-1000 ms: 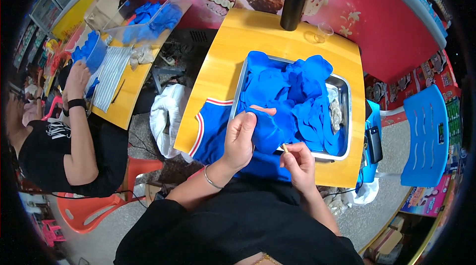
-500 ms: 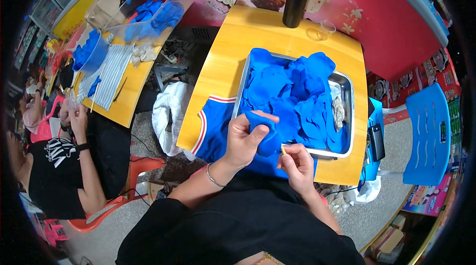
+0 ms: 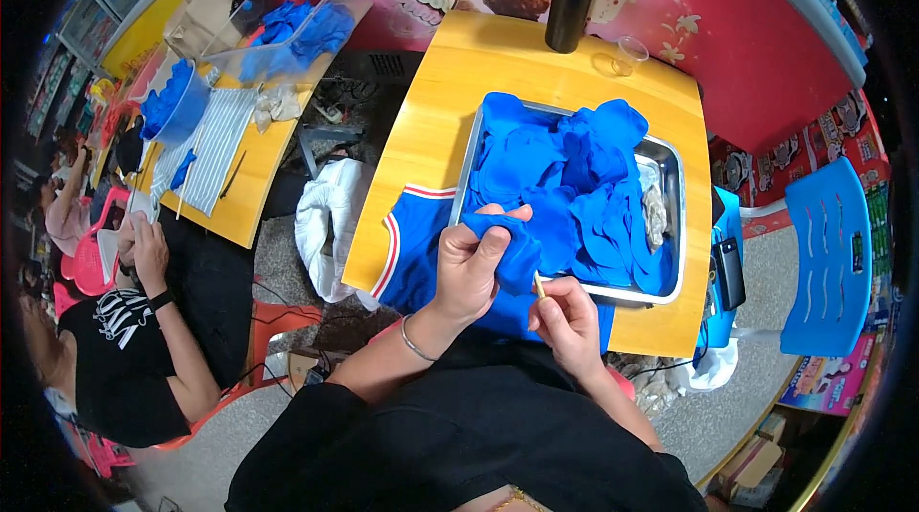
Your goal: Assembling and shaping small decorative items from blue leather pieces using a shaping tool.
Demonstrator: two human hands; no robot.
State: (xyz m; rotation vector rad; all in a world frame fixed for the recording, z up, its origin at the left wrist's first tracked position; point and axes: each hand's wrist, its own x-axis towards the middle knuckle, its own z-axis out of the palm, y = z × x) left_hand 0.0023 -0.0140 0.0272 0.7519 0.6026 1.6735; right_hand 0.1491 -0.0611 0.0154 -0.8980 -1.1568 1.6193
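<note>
My left hand (image 3: 471, 263) pinches a piece of blue fabric (image 3: 518, 256) between thumb and fingers. A thin pale stick (image 3: 540, 287) is gripped in my right hand (image 3: 567, 321), its tip close to the lower edge of that piece; whether it touches cannot be told. Just beyond both hands lies a steel tray (image 3: 681, 225) heaped with blue fabric pieces (image 3: 603, 215), several of them rounded. Under my hands a blue garment with red and white trim (image 3: 402, 258) spreads over the table's near edge.
A yellow table (image 3: 450, 81) bears a black flask (image 3: 572, 5) and a clear cup (image 3: 630, 55). At the left, a person (image 3: 124, 349) works by another table (image 3: 251, 196) with blue pieces in tubs. A blue chair (image 3: 828, 258) stands at the right.
The blue piece has turned and dropped slightly in my left hand. My right hand has shifted a little left, and more of the stick shows. The person at the left has moved their hands.
</note>
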